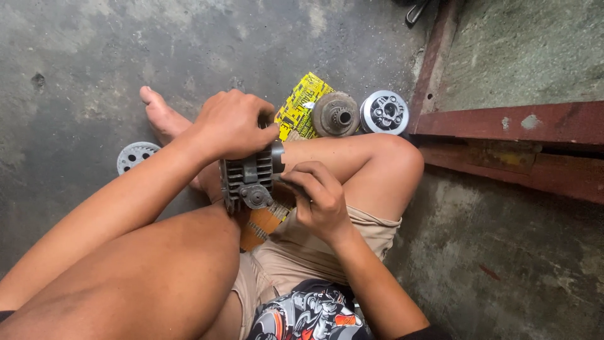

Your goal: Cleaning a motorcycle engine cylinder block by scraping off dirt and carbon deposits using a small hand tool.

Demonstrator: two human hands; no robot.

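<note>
A grey finned metal engine cylinder point(246, 181) rests between my bent legs. My left hand point(231, 123) grips its top end from above. My right hand point(319, 196) is closed against the cylinder's right side, fingers pinched together; what they pinch is hidden. Under the cylinder lies an orange cardboard piece point(259, 226).
On the concrete floor lie a yellow printed packet point(301, 104), a dusty round clutch part point(336, 114), a shiny round clutch hub point(384, 112) and a perforated round plate point(134, 155) at the left. A red-painted step edge point(503, 123) runs along the right.
</note>
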